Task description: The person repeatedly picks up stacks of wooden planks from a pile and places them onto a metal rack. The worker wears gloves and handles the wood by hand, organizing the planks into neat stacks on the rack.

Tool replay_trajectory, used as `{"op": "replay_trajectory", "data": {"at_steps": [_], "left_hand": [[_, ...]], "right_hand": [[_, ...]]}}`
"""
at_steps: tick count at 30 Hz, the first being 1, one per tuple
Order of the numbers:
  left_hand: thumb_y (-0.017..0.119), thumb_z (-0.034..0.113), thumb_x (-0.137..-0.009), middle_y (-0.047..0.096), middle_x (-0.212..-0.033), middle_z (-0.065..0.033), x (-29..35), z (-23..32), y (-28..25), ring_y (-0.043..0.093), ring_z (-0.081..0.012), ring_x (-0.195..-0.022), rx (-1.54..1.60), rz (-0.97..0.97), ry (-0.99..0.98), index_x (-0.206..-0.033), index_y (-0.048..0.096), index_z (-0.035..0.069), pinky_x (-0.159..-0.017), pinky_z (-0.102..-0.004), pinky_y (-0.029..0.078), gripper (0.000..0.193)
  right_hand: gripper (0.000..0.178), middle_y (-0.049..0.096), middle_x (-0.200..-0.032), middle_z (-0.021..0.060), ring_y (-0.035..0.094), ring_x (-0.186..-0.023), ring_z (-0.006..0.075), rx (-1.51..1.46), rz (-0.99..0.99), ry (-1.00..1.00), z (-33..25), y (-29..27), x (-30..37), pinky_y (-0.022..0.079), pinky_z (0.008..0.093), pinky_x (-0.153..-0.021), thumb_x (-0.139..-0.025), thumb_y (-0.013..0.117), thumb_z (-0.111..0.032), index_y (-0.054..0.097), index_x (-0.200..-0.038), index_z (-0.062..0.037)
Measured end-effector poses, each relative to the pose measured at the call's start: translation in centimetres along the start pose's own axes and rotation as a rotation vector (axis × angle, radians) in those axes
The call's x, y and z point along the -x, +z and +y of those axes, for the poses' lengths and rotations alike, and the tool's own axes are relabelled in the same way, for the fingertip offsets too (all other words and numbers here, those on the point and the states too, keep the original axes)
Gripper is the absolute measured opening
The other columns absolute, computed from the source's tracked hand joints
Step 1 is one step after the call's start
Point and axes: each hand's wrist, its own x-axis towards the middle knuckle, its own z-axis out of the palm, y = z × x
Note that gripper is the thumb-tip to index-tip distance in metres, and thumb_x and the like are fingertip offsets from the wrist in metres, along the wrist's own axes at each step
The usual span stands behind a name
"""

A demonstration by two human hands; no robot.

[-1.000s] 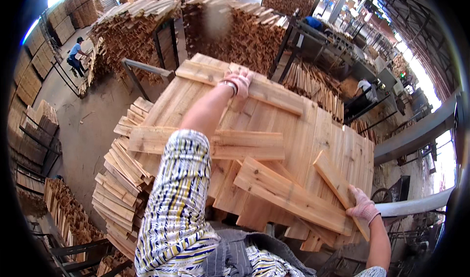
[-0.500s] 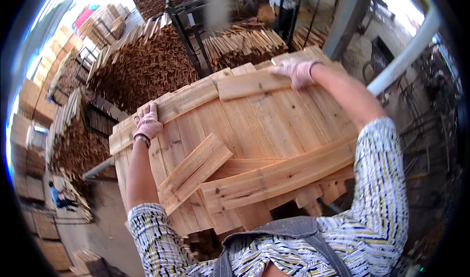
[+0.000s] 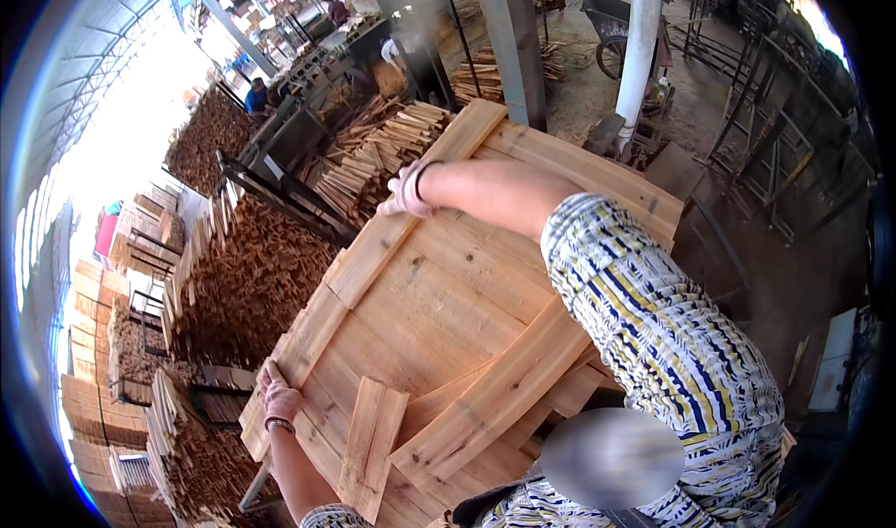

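Note:
Thin wooden boards lie side by side in a broad layer [image 3: 439, 285]. Along its far edge run two crosswise boards, the left board [image 3: 317, 332] end to end with the right board [image 3: 373, 257]. My left hand [image 3: 280, 397], in a pale pink knit glove, rests on the left board near its outer end, fingers apart. Gloved alike, my right hand [image 3: 409, 192] has its fingers bent over the far edge of the right board. Nearer to me lie a short loose board [image 3: 373, 439] and a long slanting board [image 3: 495, 388].
Tall stacks of wood strips [image 3: 252, 285] stand beyond the layer to the left. Past it rise a grey post [image 3: 511, 47] and a white pipe [image 3: 642, 42]. A wheeled cart [image 3: 607, 14] stands at the back; metal frames [image 3: 761, 126] are at right. Other people work far off.
My view has swung to the right, so the layer appears turned. My right hand has shifted leftward along the far edge. Another crosswise board shows at the right end.

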Motion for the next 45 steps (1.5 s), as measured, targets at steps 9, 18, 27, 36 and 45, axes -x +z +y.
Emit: {"op": "replay_trajectory", "data": {"at_steps": [9,18,27,36,45], "left_hand": [[0.063,0.016,-0.086,0.026,-0.164,-0.0190,2.1,-2.7,5.7,0.023,-0.0372,-0.152,-0.057,0.271,0.135,-0.161,0.021,0.011,-0.125,-0.0438,0.022,0.086],[0.069,0.039,-0.088,0.045,-0.154,-0.0238,17.7,1.4,-1.5,0.039,-0.0356,-0.147,0.500,-0.019,0.537,-0.159,0.029,0.004,-0.120,-0.0374,0.032,0.088],[0.087,0.045,-0.071,0.036,-0.155,-0.0268,23.8,-7.9,8.1,0.033,-0.0455,-0.142,0.103,0.103,0.512,-0.156,0.022,-0.005,-0.120,-0.0468,0.031,0.118],[0.093,0.031,-0.062,0.050,-0.139,-0.0243,25.3,-3.4,3.5,0.051,-0.0394,-0.127,0.145,0.075,0.364,-0.140,0.047,-0.006,-0.106,-0.0442,0.046,0.098],[0.077,0.046,-0.087,0.060,-0.095,-0.0011,30.2,-11.1,-0.5,0.060,-0.0165,-0.084,1.300,-0.084,0.116,-0.124,0.060,0.006,-0.077,-0.0345,0.053,0.056]], "right_hand": [[0.101,0.045,-0.146,0.0270,0.050,-0.131,0.0405,-0.058,0.021,-0.552,-16.2,6.0,26.7,0.044,0.0469,-0.106,-0.076,0.081,-0.056,0.038,-0.155,-0.0107],[0.099,0.059,-0.130,0.0167,0.058,-0.119,0.0348,-0.093,0.178,-0.367,-14.9,11.1,28.5,0.047,0.0398,-0.105,-0.071,0.084,-0.039,0.040,-0.153,-0.0071],[0.103,0.060,-0.133,0.0220,0.056,-0.125,0.0385,-0.281,0.258,0.160,-10.6,10.3,38.9,0.045,0.0429,-0.110,-0.066,0.087,-0.025,0.037,-0.155,-0.0113],[0.098,0.054,-0.144,0.0188,0.054,-0.128,0.0255,-1.416,1.061,0.675,-14.2,20.4,46.8,0.045,0.0369,-0.109,-0.078,0.084,-0.031,0.032,-0.159,-0.0111],[0.091,0.058,-0.139,0.0201,0.058,-0.123,0.0232,-2.102,1.586,0.988,-20.3,25.5,34.9,0.043,0.0339,-0.106,-0.091,0.071,-0.029,0.018,-0.163,-0.0106]]}}
